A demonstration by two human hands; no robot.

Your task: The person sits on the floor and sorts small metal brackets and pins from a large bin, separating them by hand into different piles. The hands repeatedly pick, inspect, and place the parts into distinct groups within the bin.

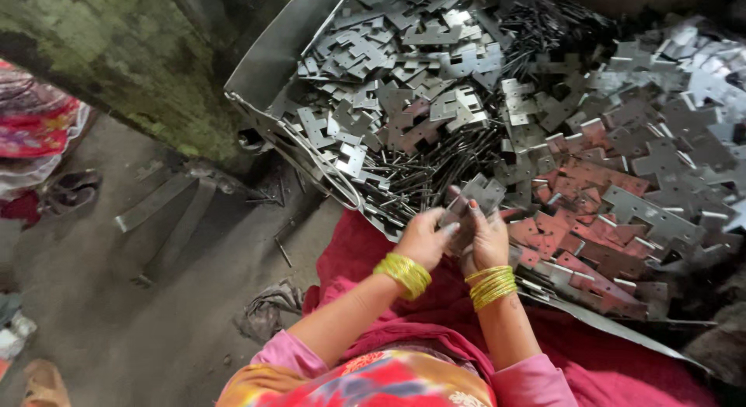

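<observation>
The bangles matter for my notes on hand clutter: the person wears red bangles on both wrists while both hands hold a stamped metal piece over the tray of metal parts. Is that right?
Not quite. The bangles are yellow-green, not red, as the head view shows. The rest stands: they sit on both wrists, and the left hand and right hand together hold a stamped metal piece over the tray of metal parts.

Mossy wall [116, 57] stood upper left. Metal strips [167, 213] lay on grey floor [140, 337]. Patterned red cloth [35, 115] bunched at left edge, dark sandal [70, 189] beside it.
</observation>
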